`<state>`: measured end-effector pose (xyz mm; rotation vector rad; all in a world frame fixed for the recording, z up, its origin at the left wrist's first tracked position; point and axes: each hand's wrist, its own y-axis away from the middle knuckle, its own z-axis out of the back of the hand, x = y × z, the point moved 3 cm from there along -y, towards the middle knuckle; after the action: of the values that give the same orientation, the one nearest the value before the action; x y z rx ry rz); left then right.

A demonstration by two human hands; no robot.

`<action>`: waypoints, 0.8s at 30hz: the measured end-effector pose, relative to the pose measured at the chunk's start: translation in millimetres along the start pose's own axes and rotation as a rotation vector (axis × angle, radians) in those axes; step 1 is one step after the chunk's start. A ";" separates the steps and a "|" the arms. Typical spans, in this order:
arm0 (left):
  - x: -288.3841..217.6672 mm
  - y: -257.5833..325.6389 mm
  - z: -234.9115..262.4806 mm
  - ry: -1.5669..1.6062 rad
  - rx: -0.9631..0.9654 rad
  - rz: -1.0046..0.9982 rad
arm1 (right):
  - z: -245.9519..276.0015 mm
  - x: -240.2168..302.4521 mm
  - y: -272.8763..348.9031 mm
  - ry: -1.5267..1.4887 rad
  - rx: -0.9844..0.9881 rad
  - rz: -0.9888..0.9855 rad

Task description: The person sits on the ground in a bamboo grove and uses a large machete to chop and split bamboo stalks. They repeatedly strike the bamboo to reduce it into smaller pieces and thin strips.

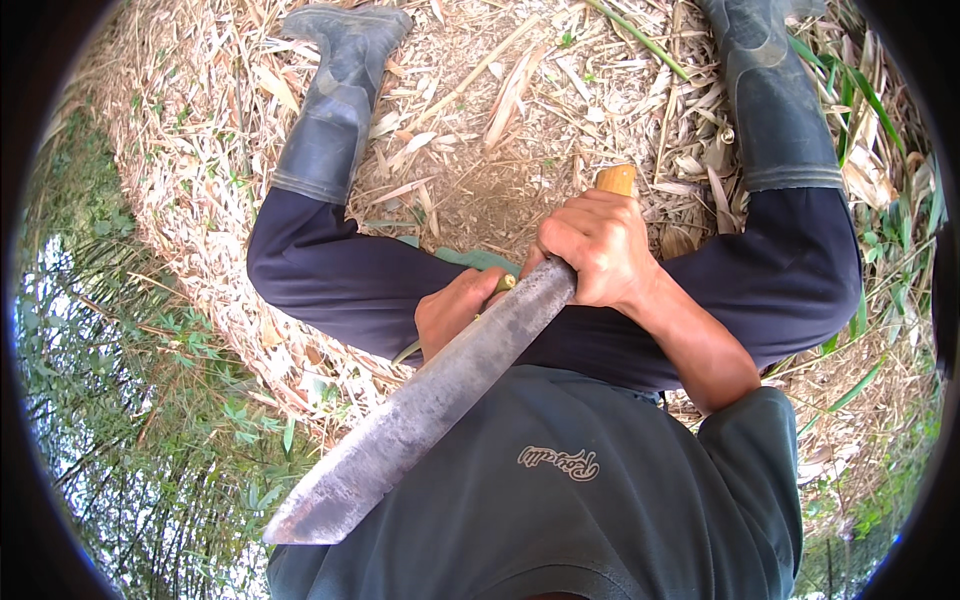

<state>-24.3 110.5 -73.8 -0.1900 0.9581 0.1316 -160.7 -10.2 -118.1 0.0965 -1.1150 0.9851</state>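
My right hand (pixel 600 243) is closed round the grip of a machete (pixel 420 405), and the butt of its pale wooden handle (pixel 617 180) sticks out past my fingers. The broad, dark-stained steel blade slants down to the left across my lap and shirt. Close behind the blade, my left hand (pixel 455 308) is closed on a thin green stem (pixel 506 284) whose pale cut end points toward my right hand. The blade covers part of the left hand and stem. Whether the edge touches the stem, I cannot tell.
My legs in dark trousers (pixel 330 280) are bent outward, with black rubber boots (pixel 335 110) on the ground. Dry leaves and straw (pixel 500 130) cover the soil. A green leaf (pixel 478 259) lies beyond my left hand, a green stalk (pixel 640 40) farther off. Bushes (pixel 150 380) stand at the left.
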 end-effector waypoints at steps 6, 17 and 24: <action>-0.4 5.1 3.9 -0.105 -0.005 -0.030 | -4.3 -5.0 1.3 -0.067 0.022 -0.029; -26.1 8.9 10.4 0.024 -0.027 -0.035 | 3.5 -67.7 11.4 0.279 0.076 -0.566; 2.0 14.9 7.3 0.099 0.064 0.099 | -1.9 -1.7 -1.8 -0.050 -0.023 -0.015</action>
<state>-20.2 126.6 -72.9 -0.0906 1.0697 0.1836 -158.2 -11.3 -119.6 0.1113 -1.1693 0.9608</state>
